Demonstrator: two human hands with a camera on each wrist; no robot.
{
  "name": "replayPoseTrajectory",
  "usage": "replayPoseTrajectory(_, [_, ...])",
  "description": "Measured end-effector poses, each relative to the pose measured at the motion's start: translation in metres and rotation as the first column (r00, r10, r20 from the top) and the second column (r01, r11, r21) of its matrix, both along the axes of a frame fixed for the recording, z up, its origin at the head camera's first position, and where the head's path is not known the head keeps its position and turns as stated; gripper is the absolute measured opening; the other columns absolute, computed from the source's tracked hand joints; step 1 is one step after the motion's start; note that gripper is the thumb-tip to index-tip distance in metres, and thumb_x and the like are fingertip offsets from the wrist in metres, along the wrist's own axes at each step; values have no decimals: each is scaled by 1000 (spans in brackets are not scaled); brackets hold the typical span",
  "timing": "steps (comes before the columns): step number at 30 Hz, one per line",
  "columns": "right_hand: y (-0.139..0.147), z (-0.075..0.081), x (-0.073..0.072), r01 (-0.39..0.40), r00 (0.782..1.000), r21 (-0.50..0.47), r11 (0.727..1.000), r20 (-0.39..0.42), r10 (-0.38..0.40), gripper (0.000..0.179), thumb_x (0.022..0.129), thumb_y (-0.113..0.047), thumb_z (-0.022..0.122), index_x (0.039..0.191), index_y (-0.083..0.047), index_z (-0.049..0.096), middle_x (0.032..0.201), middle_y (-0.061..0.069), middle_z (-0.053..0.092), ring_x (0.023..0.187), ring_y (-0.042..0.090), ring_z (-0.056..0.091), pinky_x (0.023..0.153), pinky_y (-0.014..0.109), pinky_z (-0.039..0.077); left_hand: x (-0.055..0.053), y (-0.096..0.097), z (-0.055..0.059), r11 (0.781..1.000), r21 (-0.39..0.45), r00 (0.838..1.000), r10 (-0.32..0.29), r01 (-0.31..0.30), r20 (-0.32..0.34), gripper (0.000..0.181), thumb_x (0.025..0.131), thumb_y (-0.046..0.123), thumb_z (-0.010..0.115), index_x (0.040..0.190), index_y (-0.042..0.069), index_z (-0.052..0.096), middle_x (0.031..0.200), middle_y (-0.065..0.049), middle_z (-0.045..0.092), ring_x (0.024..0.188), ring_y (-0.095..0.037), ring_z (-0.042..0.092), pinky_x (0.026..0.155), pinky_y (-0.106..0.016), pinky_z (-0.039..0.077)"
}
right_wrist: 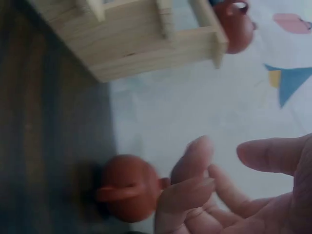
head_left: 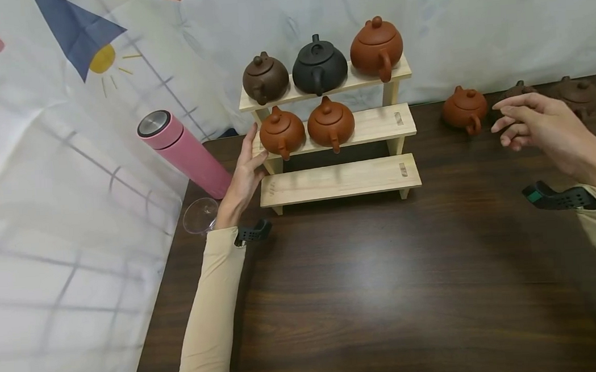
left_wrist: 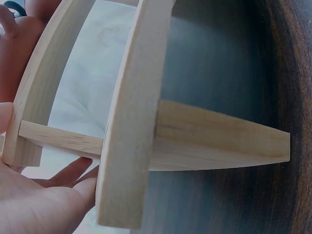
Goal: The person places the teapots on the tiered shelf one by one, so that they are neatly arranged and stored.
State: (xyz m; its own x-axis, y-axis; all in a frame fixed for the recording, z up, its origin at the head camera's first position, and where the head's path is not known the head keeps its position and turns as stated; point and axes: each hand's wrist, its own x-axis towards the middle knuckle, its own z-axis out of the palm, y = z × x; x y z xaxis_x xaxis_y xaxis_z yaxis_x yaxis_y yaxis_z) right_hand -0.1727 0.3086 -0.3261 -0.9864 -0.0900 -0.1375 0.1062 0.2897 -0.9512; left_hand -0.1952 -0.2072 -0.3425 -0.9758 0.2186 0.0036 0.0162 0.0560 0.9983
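Teapots (head_left: 331,123), round, seemingly clay, wooden shelf (head_left: 341,180)

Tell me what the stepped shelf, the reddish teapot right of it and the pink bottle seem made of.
Stepped shelf: wood, perhaps unvarnished; pale with visible grain.
Reddish teapot: probably unglazed clay, going by its earthy colour and fairly dull surface.
Pink bottle: possibly painted metal, smooth and satiny; its lid has a silvery rim.

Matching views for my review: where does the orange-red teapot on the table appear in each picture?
Head: orange-red teapot, upper right, left of the right hand.
Left wrist: not in it.
Right wrist: lower part, left of centre.
Shared landmark: wooden stand, in all three.
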Motion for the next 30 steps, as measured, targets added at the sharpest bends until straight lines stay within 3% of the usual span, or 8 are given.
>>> replayPoseTrajectory(3, [-4,-10,-3,-71,996,132,989,69,62,46,112,-37,42,151,-11,38,92,-15,64,75,6,64,64,26,53,0,-1,0,1000,-5,1000,3,-3,2,75,106,16,41,170,20,2,174,1,-14,158,-28,-10,115,-78,1])
replayPoseTrajectory(5, [-8,-16,-5,-131,987,186,974,115,110,63,114,-36,37,162,1,20,93,-16,63,75,3,64,66,26,55,1,-2,0,1000,-8,1000,5,-5,2,75,107,16,41,170,20,2,174,1,-14,158,-30,-9,115,-78,1])
replayPoseTrajectory(8, [-13,-25,-11,-191,973,206,960,168,157,75,115,-31,33,160,14,-7,94,-16,61,74,0,65,68,26,56,1,-2,-1,1000,-15,1000,7,-7,4,75,106,17,42,170,21,2,174,2,-14,159,-32,-7,115,-78,-1])
replayPoseTrajectory(10, [-16,-31,-14,-197,967,172,965,195,162,74,115,-28,32,159,14,-8,95,-15,61,74,0,65,69,26,56,0,-2,-1,1000,-13,1000,5,-5,4,76,106,17,42,170,21,1,174,1,-14,159,-32,-7,115,-78,0])
replayPoseTrajectory(15, [-22,-44,-20,-189,967,92,978,190,169,65,115,-25,29,160,14,2,99,-11,60,77,2,66,71,25,56,0,-2,-1,1000,-7,1000,-5,5,-3,76,106,17,42,170,19,1,174,0,-14,158,-30,-8,115,-78,2])
replayPoseTrajectory(22, [-26,-53,-22,-161,977,63,985,151,151,64,115,-32,30,159,10,10,102,-13,60,81,2,65,73,24,55,0,-1,0,1000,-9,1000,-4,4,1,75,107,17,41,170,20,1,174,0,-15,158,-32,-7,115,-78,2])
replayPoseTrajectory(30, [-27,-52,-25,-80,984,26,996,164,75,32,113,-42,29,132,-19,41,95,-13,62,76,5,62,66,27,51,1,-1,1,1000,-10,1000,-2,2,3,74,107,15,40,170,19,1,174,1,-14,159,-34,-5,115,-78,3])
